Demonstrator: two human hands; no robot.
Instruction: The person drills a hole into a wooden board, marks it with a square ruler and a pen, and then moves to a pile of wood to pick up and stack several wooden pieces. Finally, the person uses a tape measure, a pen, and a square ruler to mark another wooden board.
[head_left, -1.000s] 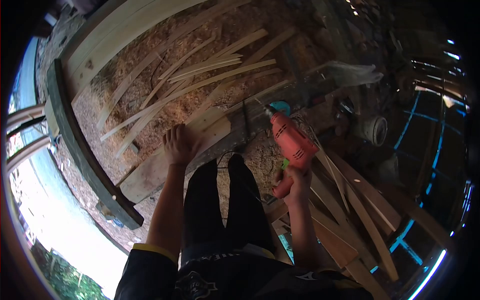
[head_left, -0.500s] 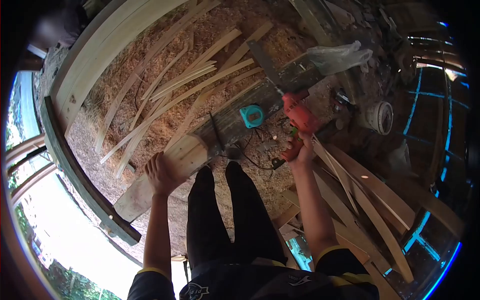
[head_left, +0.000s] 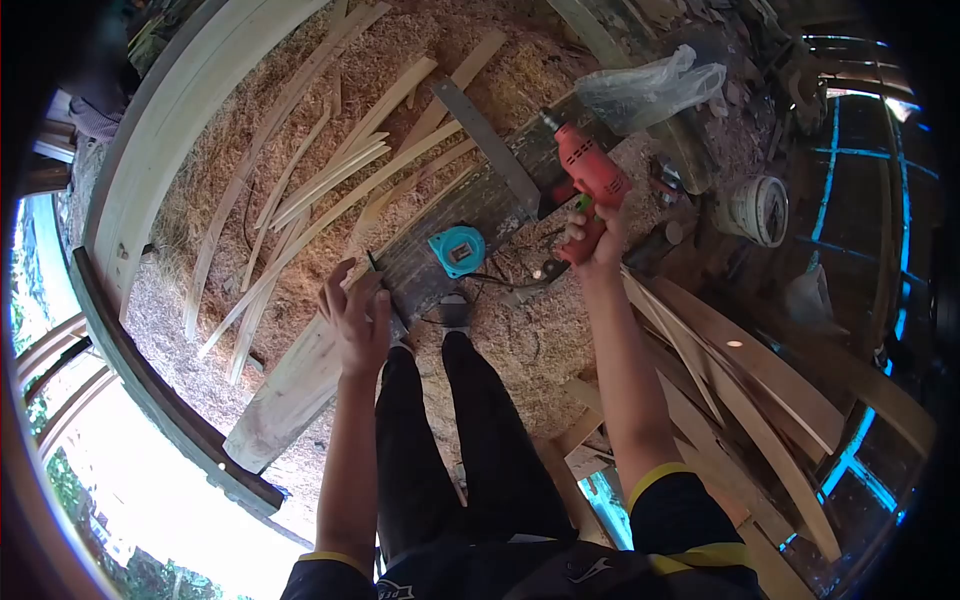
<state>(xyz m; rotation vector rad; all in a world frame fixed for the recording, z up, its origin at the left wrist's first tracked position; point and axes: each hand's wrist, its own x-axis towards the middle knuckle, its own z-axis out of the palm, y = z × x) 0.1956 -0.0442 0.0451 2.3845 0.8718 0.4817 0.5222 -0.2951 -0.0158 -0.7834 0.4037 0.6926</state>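
Note:
My right hand (head_left: 598, 235) is wrapped round the handle of a red power drill (head_left: 592, 165), whose bit end points up and to the left. The drill is held over the right part of a dark, worn wooden beam (head_left: 415, 275). My left hand (head_left: 355, 322) is raised over the pale plank (head_left: 285, 395), fingers apart, with nothing visible in it. A turquoise tape measure (head_left: 458, 251) lies on the beam between my hands. Beyond it, a try square (head_left: 490, 145) rests with its blade across the beam.
Thin wood strips (head_left: 330, 180) lie on the shavings ahead. A clear plastic bag (head_left: 655, 90) sits at the beam's far end, and a white bucket (head_left: 768, 212) stands at right. Long boards (head_left: 740, 370) are stacked beside my right arm. A curved timber (head_left: 150, 150) runs along the left.
My left hand has let go of the plank, lifted, and moved right with its fingers spreading. My right hand still grips the drill, now tilted more upright. The view has shifted slightly.

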